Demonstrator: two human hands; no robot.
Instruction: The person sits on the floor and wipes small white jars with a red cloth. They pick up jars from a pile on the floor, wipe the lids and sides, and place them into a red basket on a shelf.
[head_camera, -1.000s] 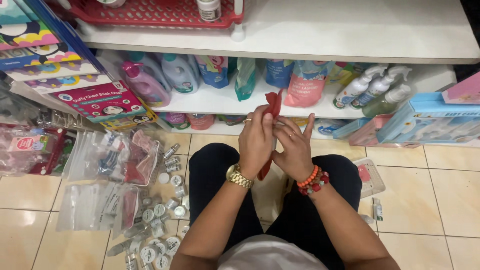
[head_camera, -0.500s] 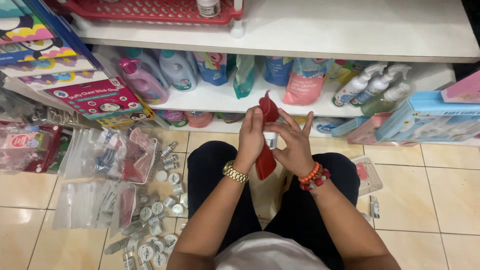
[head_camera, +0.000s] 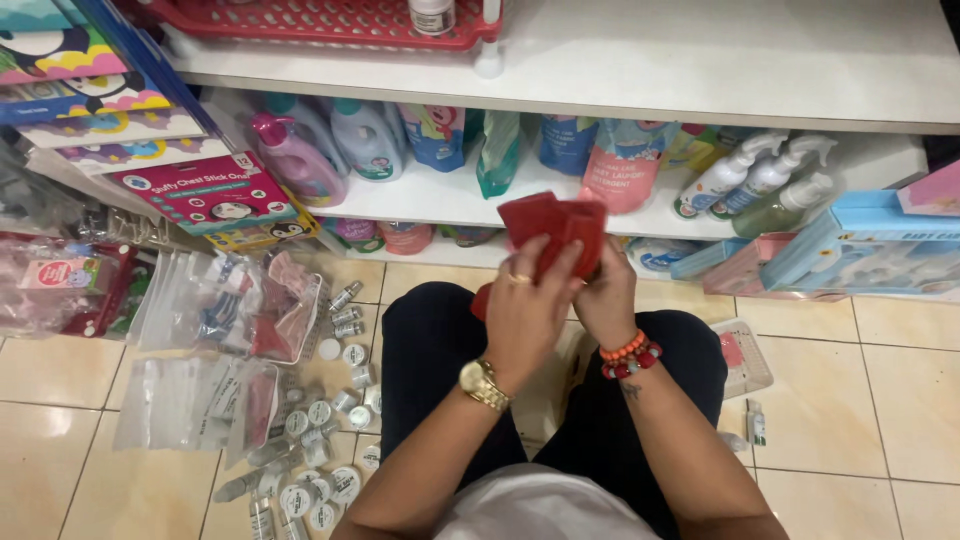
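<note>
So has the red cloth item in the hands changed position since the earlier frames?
Yes. The red cloth item hung long and narrow below the white shelf edge; now both hands, left hand and right hand, hold it bunched against that edge.

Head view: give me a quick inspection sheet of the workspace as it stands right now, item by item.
Surface: beige tiled floor; the person sits on it facing low white shelves.
Job's things: red cloth, bunched, held up in front of the lower shelf.
Clutter: small jars and tubes scattered on the floor at the left; clear plastic bags of items beside them.
Grippers: left hand, gold watch on the wrist, grips the cloth; right hand, red bead bracelets on the wrist, grips it too.
Cables: nothing seen.
Surroundings: bottles and pouches on the lower shelf; spray bottles at the right; red basket above; boxed goods at the left.
</note>
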